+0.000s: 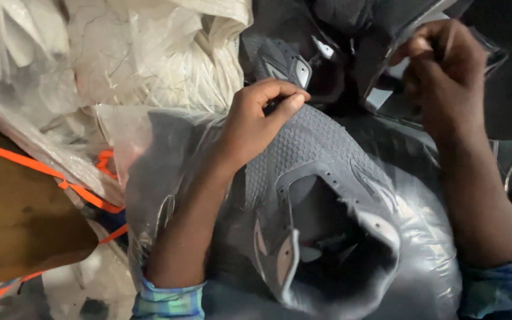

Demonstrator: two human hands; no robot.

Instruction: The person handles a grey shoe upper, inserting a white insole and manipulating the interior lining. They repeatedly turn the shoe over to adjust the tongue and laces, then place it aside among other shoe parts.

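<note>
Grey knit under the fingertips: the left hand [255,121] has thumb and forefinger pressed together on the toe end of a grey shoe upper [321,195], pinching the mesh right at its far edge. That upper lies in the person's lap area, collar opening gaping toward the camera, resting on a clear plastic bag [149,154] packed with more grey pieces.

Up at the top right, the right hand [442,62] has its fingers curled tight, nipped on something thin, a thread or the lip of clear film, I cannot tell which. It sits apart from the upper, over a dark heap of bagged uppers [303,59].

Now the risks, as I judge them. That left pinch is shallow, just fingertips on stretchy knit; a tug could let the toe slip free, and the soft upper would sag back into the bag. Pull harder and the mesh could distort at the toe. On the right, whatever thin thing is gripped could snap or tear if drawn sharply, and glossy film is slippery. The plastic under everything is slick too, so the upper may slide sideways.

Further out: white crumpled sacks [149,53] at upper left, a brown cardboard box [19,219] with an orange strap [42,172] across it, checked shirt cuffs at both wrists.
</note>
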